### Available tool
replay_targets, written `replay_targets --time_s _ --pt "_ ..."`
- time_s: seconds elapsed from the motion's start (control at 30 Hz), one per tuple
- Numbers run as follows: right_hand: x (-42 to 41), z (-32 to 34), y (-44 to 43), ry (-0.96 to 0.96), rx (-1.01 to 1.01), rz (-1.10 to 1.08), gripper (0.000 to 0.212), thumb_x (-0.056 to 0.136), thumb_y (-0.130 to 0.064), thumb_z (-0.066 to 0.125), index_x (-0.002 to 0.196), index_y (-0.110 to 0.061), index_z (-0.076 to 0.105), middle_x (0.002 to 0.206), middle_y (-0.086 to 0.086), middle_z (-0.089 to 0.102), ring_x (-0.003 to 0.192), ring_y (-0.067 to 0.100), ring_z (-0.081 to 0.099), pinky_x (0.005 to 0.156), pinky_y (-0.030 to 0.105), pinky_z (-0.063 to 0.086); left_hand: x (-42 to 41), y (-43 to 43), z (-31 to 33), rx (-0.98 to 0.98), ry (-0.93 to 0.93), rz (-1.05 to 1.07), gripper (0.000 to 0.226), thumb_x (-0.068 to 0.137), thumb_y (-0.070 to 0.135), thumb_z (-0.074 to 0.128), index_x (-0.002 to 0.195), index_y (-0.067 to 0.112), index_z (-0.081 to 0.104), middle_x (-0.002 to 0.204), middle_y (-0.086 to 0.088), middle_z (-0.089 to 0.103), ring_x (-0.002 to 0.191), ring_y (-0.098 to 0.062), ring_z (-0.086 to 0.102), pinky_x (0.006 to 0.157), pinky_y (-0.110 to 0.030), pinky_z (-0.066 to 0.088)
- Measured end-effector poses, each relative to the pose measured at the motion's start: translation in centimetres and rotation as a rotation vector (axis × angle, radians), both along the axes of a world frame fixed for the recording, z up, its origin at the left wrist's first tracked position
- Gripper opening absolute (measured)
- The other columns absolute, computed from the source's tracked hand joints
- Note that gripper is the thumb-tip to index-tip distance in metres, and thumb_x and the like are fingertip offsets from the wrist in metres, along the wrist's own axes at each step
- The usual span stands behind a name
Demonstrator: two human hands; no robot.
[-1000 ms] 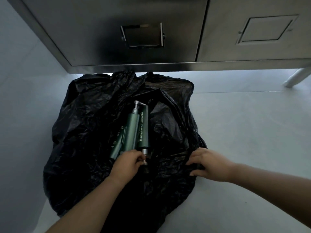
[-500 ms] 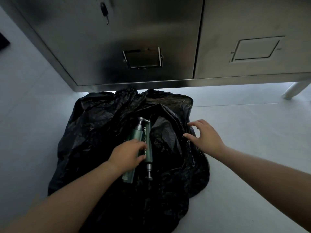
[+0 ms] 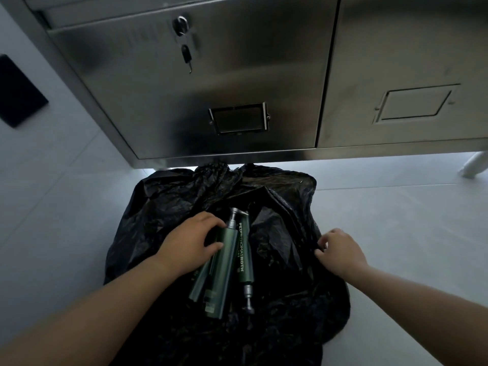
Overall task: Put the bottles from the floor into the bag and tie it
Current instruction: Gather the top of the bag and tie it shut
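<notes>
Both busy: left hand (image 3: 190, 240) on the green bottles (image 3: 229, 262), right hand (image 3: 340, 252) at the black bag (image 3: 163, 207)
The left hand curls round the bundle; the right hand pinches a fold at the bag's right edge. The bottles lie on the plastic before a steel cabinet (image 3: 237, 75); whether they're inside the mouth I can't tell. If that fold slips, the mouth could sag shut and the bottles roll onto the floor (image 3: 396, 228)
</notes>
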State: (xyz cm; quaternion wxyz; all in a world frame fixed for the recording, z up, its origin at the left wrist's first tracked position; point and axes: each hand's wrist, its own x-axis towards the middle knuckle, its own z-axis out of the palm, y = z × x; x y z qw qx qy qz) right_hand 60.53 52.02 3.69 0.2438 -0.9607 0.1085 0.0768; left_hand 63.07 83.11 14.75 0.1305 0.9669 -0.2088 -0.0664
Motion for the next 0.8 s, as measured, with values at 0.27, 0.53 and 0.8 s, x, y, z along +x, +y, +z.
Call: replay_targets --time_s 0.27,0.53,0.8 --pt "1.8 8.5 3.9 -0.481 0.283 0.121 0.005 0.076 -0.015 0.071 0.081 -0.015 0.068 0.094 -0.002 0.066 0.086 0.014 0.061 0.080 0.024 0.047 1.2 -0.1 1.3 -0.191 -0.010 0.052 0.040 0.083 0.042 0.063 0.121 0.031 0.054 0.124 0.011 0.054 0.114 -0.006 0.051 0.095 -0.022 0.040" --pt "0.8 13.3 9.5 -0.629 0.434 0.463 0.009 0.077 -0.016 0.073 0.085 -0.017 0.070 0.109 -0.008 0.067 0.097 -0.001 0.062 0.088 0.019 0.048 1.1 -0.3 4.5 -0.621 0.079 0.253 0.025 0.083 0.042 0.062 0.106 0.034 0.062 0.103 0.014 0.064 0.090 0.003 0.061 0.077 -0.007 0.043" --pt "-0.1 12.0 13.0 -0.586 0.466 0.576 0.012 0.078 -0.017 0.073 0.089 -0.015 0.071 0.109 -0.004 0.067 0.099 -0.002 0.060 0.088 0.012 0.043 -0.4 -1.1 4.5 -0.890 0.372 0.381 0.032 0.086 0.024 0.063 0.117 0.018 0.058 0.082 0.009 0.066 0.074 0.000 0.061 0.071 -0.023 0.052"
